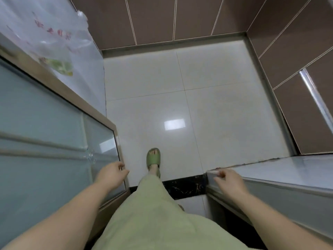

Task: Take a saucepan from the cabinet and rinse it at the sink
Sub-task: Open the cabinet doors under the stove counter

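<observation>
you stand on a white tiled floor (225,105) in a narrow passage, one foot forward in a green slipper (153,157). your left hand (111,173) hangs beside the frosted glass panel (45,123) of the unit at your left, fingers loosely curled, holding nothing. your right hand (228,179) hangs by the corner of the grey ledge (297,168), fingers relaxed, also holding nothing. the saucepan is not in view, and neither a sink nor an opened cabinet shows.

the step in hand is judged to be the approach to the cabinet. keep both hands free so either can take the door. mind the black threshold strip (183,186) underfoot. a plastic bag (59,42) lies on the counter at your left; pass it without brushing it. face the cabinet squarely before you reach for its door.
</observation>
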